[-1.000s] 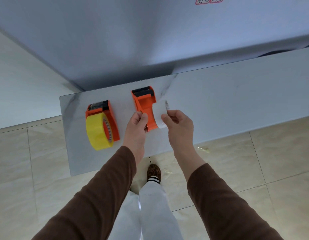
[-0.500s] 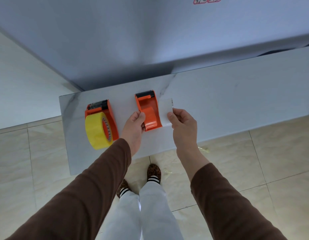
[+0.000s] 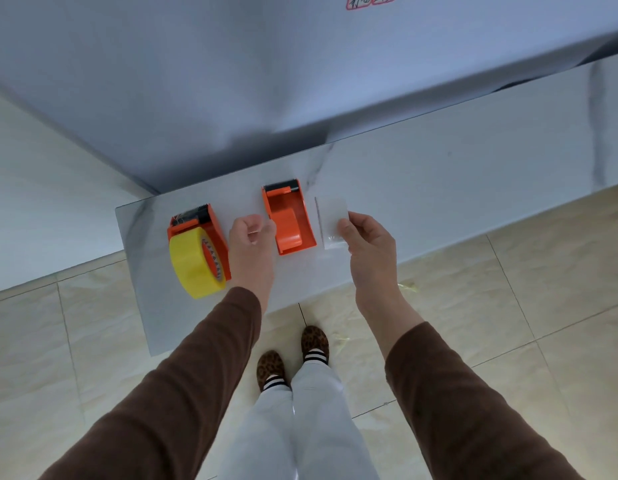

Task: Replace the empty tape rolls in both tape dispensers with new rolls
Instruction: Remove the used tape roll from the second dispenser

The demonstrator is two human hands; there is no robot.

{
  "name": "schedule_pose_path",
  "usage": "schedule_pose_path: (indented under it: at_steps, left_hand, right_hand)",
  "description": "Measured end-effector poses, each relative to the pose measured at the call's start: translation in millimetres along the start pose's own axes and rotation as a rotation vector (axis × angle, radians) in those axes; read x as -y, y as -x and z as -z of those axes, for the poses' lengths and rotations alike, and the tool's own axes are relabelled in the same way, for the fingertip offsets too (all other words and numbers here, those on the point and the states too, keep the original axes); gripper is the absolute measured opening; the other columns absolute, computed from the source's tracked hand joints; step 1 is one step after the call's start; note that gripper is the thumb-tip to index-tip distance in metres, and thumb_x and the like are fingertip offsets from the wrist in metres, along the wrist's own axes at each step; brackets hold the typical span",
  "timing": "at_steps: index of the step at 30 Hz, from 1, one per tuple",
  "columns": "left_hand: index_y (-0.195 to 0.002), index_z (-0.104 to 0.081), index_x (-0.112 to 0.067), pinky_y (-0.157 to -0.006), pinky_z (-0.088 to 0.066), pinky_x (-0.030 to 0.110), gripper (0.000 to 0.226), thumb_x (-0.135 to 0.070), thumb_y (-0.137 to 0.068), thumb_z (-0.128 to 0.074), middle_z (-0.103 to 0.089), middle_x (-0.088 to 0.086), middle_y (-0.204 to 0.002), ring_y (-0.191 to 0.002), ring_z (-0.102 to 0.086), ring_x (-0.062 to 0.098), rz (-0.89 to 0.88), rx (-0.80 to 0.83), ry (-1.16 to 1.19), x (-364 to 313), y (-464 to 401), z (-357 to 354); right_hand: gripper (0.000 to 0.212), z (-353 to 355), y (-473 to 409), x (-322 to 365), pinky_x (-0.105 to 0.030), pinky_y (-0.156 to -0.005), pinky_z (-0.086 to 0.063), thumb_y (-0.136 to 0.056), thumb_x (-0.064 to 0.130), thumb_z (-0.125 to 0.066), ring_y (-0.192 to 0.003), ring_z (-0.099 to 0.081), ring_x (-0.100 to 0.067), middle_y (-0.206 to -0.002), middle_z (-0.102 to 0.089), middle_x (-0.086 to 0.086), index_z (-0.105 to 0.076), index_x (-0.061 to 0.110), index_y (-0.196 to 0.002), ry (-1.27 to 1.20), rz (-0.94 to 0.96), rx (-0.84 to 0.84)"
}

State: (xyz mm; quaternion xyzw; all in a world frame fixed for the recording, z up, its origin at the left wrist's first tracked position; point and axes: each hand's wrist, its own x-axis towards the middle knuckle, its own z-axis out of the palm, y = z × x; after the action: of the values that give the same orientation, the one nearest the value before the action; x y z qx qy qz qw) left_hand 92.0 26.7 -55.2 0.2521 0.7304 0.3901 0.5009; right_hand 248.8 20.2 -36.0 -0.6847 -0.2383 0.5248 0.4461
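Two orange tape dispensers lie on a grey marbled counter [image 3: 473, 188]. The left dispenser [image 3: 210, 230] carries a full yellow tape roll [image 3: 193, 265]. The right dispenser [image 3: 289, 220] lies on its side with a bare hub and no roll on it. My left hand [image 3: 251, 244] hovers just left of the right dispenser, fingers loosely curled, holding nothing. My right hand [image 3: 368, 240] pinches a white empty tape core [image 3: 331, 221], which sits just right of that dispenser at counter level.
The counter ends at its left edge near the yellow roll and runs far to the right. A grey wall panel rises behind it. Beige floor tiles, my feet [image 3: 293, 355] and scraps of yellow tape [image 3: 408, 287] lie below.
The white core came off the right dispenser and moved right in my right hand. My left hand let go of the dispenser, which now lies flat on the counter.
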Motion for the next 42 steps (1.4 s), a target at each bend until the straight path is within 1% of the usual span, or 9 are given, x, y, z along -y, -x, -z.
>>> schedule_pose_path:
  at_steps: [4,7,11,14,19,22,29,38,42]
  left_hand:
    - [-0.115,-0.066,-0.024,-0.088,-0.047,0.02,0.014,-0.027,-0.103,-0.06,-0.068,-0.008,-0.115,-0.105,-0.063,0.007,-0.106,0.157,-0.003,-24.7,31.2,-19.1]
    - [-0.114,-0.071,-0.021,-0.083,-0.049,0.019,0.016,-0.027,-0.104,-0.059,-0.072,-0.007,-0.103,-0.092,-0.066,0.006,-0.044,0.383,0.022,-34.5,49.6,-46.6]
    - [-0.11,-0.074,-0.018,-0.091,-0.051,0.042,0.015,-0.021,-0.102,-0.061,-0.074,0.018,-0.109,-0.097,-0.061,0.026,-0.049,0.524,0.043,-33.5,74.5,-91.8]
    - [-0.114,-0.074,-0.015,-0.097,-0.054,0.054,0.017,-0.018,-0.102,-0.062,-0.074,0.022,-0.117,-0.097,-0.061,0.028,-0.051,0.566,0.001,-26.7,91.3,-128.7]
    - [-0.112,-0.073,-0.017,-0.096,-0.054,0.049,0.016,-0.016,-0.104,-0.059,-0.076,0.014,-0.114,-0.098,-0.065,0.027,-0.052,0.623,-0.082,-13.4,131.8,-211.0]
    - [-0.122,-0.069,-0.006,-0.102,-0.053,0.054,0.022,-0.014,-0.105,-0.057,-0.073,0.02,-0.123,-0.102,-0.065,0.03,-0.044,0.647,-0.119,-4.3,161.6,-271.5]
    - [-0.121,-0.068,-0.01,-0.087,-0.05,0.041,0.02,-0.014,-0.105,-0.056,-0.07,0.007,-0.109,-0.095,-0.059,0.025,-0.043,0.705,-0.142,4.8,227.7,-404.5]
    - [-0.11,-0.071,-0.025,-0.075,-0.053,0.023,0.016,-0.018,-0.104,-0.059,-0.072,0.002,-0.105,-0.089,-0.061,0.017,-0.008,0.76,-0.177,-10.9,240.0,-534.3]
    - [-0.126,-0.067,-0.008,-0.087,-0.052,0.036,0.025,-0.017,-0.105,-0.058,-0.07,0.024,-0.123,-0.097,-0.062,0.024,-0.013,0.778,-0.198,-24.4,225.3,-595.8]
  right_hand:
    - [0.014,17.0,16.7,7.3,-0.007,-0.068,-0.049,-0.098,0.014,-0.064,-0.073,-0.066,0.01,-0.08,-0.076,0.021,-0.075,0.022,-0.099,-0.098,-0.007,-0.033]
    - [0.015,35.3,26.3,12.3,-0.022,-0.086,-0.054,-0.098,0.013,-0.063,-0.085,-0.068,-0.001,-0.088,-0.076,0.014,-0.075,0.022,-0.1,-0.18,-0.013,-0.059]
    - [0.017,74.4,29.0,15.9,-0.039,-0.098,-0.053,-0.099,0.011,-0.061,-0.097,-0.067,-0.015,-0.1,-0.075,-0.001,-0.074,0.011,-0.109,-0.266,-0.018,-0.115]
    - [0.019,112.9,24.2,15.2,-0.047,-0.104,-0.051,-0.099,0.01,-0.06,-0.1,-0.066,-0.02,-0.104,-0.073,-0.007,-0.073,0.006,-0.113,-0.302,-0.033,-0.176]
    - [0.017,202.7,7.3,9.3,-0.04,-0.099,-0.054,-0.099,0.013,-0.062,-0.1,-0.067,-0.018,-0.105,-0.074,-0.005,-0.075,0.012,-0.11,-0.35,-0.071,-0.26]
    - [0.021,267.4,-4.9,7.8,-0.042,-0.098,-0.055,-0.1,0.016,-0.06,-0.1,-0.068,-0.018,-0.107,-0.075,-0.005,-0.075,0.011,-0.114,-0.34,-0.085,-0.291]
    - [0.019,409.6,-35.4,26.6,-0.04,-0.093,-0.055,-0.099,0.019,-0.06,-0.098,-0.066,-0.017,-0.111,-0.077,-0.008,-0.077,0.023,-0.106,-0.273,-0.065,-0.371]
    - [0.021,509.0,-108.1,57.4,-0.036,-0.089,-0.054,-0.099,0.018,-0.058,-0.094,-0.064,-0.015,-0.102,-0.077,-0.003,-0.077,0.024,-0.104,-0.32,-0.076,-0.416]
    - [0.021,543.2,-156.0,77.7,-0.037,-0.091,-0.055,-0.099,0.018,-0.059,-0.095,-0.066,-0.016,-0.102,-0.077,-0.003,-0.078,0.027,-0.097,-0.317,-0.082,-0.432]
